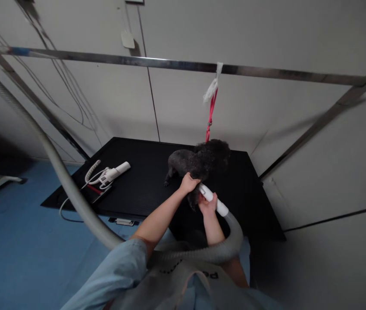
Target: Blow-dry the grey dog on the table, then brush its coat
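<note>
Noted on the black counter (144,189), right of its middle: a dark dog (186,161), apparently standing, with coat close-cropped at the rump and fuller about the head. Tethered from above by a red strap (213,105), tied with a white strip (214,84) to the metal bar (176,64) overhead; judged to be so rigged to limit wandering without taking up a hand. Found the left hand (189,184) against the near side of the dog, at the shoulder or top of a foreleg, presumably to steady the body; cannot tell from this angle whether closed around the limb or merely pressed to the fur. Found the right hand (209,206) clamped on a white nozzle (207,193) from the near side, likely for control of aim close to the coat. Traced the grey hose (235,230) from the nozzle's rear, across the front of the apron (176,275) and off to the far left, perhaps to carry its weight clear of the dog. Logged a white handpiece (114,173) laid down at left, well apart, probably for clearance. Orientation: for the dog, long axis left to right, roughly along the counter, rump left, head right, facing direction unreadable; for the nozzle, long axis slanting from near right to far left, tip toward the fur just beside the left hand, contact uncertain.
</note>
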### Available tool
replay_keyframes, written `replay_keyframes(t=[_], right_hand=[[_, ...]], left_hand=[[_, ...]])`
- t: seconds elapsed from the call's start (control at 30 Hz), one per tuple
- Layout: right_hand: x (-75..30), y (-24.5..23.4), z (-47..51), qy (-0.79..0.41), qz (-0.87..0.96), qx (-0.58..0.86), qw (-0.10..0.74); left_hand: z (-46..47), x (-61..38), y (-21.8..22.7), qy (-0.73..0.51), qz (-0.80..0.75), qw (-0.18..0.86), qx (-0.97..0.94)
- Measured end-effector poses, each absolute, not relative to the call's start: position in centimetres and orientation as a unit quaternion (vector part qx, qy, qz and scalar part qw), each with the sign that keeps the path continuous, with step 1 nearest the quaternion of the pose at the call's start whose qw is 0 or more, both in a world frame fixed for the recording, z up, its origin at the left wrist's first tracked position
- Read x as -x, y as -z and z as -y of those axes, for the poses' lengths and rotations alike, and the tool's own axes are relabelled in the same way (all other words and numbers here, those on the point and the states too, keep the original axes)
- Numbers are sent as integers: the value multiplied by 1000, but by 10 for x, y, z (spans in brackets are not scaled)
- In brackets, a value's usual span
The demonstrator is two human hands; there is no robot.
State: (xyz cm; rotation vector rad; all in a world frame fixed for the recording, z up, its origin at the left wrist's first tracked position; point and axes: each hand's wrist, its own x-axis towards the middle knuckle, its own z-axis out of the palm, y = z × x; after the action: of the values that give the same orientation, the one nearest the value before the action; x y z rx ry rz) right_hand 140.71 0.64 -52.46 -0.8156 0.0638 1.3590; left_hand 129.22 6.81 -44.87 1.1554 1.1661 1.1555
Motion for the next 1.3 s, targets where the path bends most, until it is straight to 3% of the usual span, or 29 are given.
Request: replay_keyframes(t=[0.43,0.9,1.07,1.2,1.3], right_hand=[[-1427,474,29,-606,-133,381,685],[-1419,474,59,-607,-93,393,684],[-1420,478,65,-605,-97,393,685],[-1432,488,62,-588,-101,394,699],[-1444,496,55,-579,-98,398,705]], left_hand=[[-57,-1284,452,-454,-417,589,-523],[-35,-1281,468,-388,-460,723,-340],[-27,-1292,488,-425,-369,788,-249],[-16,-1300,497,-491,-375,753,-226],[-6,-1277,497,-403,-391,772,-297]])
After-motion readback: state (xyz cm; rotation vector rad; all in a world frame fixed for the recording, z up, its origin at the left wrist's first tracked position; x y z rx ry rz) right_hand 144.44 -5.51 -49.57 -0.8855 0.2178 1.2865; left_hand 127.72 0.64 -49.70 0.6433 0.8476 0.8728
